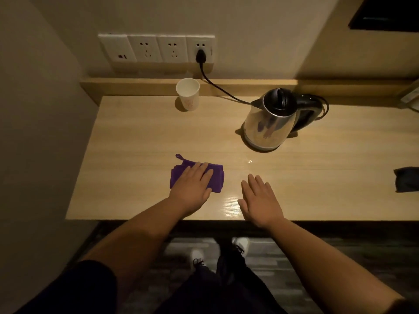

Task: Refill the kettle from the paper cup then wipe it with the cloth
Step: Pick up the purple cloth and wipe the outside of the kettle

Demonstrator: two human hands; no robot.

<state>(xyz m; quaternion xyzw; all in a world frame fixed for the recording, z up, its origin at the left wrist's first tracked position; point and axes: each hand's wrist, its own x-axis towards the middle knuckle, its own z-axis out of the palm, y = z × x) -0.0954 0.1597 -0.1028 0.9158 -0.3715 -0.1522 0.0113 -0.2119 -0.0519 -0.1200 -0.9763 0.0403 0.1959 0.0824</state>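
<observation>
Left hand (192,186) flat on cloth (216,177), right hand (260,200) flat on desk (136,137), kettle (269,123) and cup (188,94) well apart behind.

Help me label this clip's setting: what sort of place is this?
Probably a hotel room: a built-in wooden desk against the wall, a wall socket strip above it, and a plugged-in kettle beside a paper cup.

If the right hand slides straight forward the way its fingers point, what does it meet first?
Probably the kettle. The right hand lies flat and open on the table, fingers pointing forward and slightly left. Bare table lies between; it might pass just left of the kettle.
</observation>
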